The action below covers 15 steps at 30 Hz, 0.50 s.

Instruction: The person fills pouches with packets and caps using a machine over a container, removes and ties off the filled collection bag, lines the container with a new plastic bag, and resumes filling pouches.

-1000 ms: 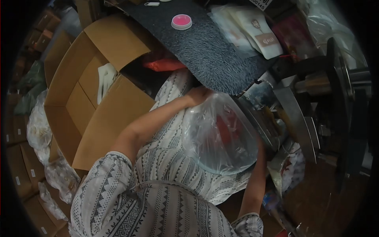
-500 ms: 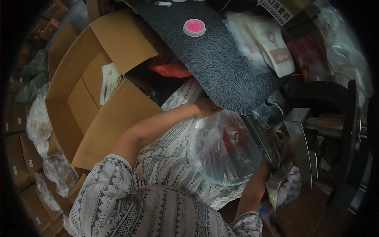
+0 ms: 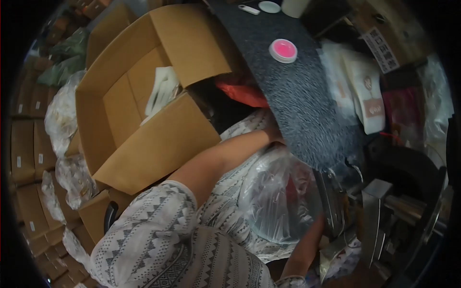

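A clear plastic bag (image 3: 276, 201) with something red inside rests on my lap, in what looks like a round tub. My left hand (image 3: 275, 136) reaches under the edge of the grey textured mat (image 3: 307, 105), above the bag; its fingers are hidden. On the other side, my right forearm (image 3: 307, 249) goes up beside the bag toward the metal machine (image 3: 377, 211), and the right hand is out of sight there. A small round white container (image 3: 283, 50) with a pink top lies on the mat.
To the left stands an open cardboard box (image 3: 115, 110) with white pieces (image 3: 161, 91) inside. Red plastic (image 3: 242, 92) shows under the mat. White printed pouches (image 3: 367, 91) lie at the right, and stacked boxes (image 3: 24, 149) fill the far left.
The view has shifted, so the box, mat and container appear farther right and mostly lower. Both arms stay beside the bag; the left hand remains at the mat's edge.
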Motion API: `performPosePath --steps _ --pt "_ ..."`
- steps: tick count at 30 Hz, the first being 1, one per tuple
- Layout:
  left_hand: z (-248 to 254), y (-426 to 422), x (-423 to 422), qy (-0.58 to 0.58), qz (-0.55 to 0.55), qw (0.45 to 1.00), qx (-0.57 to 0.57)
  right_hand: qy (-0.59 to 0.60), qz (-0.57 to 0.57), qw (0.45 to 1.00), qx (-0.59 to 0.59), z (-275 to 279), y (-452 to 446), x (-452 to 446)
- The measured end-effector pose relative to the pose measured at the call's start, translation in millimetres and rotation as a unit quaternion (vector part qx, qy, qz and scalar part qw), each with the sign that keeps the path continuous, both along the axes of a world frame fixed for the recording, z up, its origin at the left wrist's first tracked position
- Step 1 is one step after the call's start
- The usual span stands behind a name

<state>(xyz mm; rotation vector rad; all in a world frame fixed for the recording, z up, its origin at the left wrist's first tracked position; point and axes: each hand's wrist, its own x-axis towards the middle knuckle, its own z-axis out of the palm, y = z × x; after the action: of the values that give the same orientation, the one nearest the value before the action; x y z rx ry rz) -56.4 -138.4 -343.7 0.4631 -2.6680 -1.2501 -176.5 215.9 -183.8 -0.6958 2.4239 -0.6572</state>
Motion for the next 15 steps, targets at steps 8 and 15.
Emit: performPosePath --steps 8,15 --pt "195.5 17.6 68.2 -0.040 0.043 0.988 0.141 0.197 0.438 0.876 0.050 -72.1 -51.4 108.6" --pt "281.4 44.5 183.6 0.101 0.162 0.971 0.141 0.066 0.386 0.902 0.181 -135.5 -18.4 73.2"
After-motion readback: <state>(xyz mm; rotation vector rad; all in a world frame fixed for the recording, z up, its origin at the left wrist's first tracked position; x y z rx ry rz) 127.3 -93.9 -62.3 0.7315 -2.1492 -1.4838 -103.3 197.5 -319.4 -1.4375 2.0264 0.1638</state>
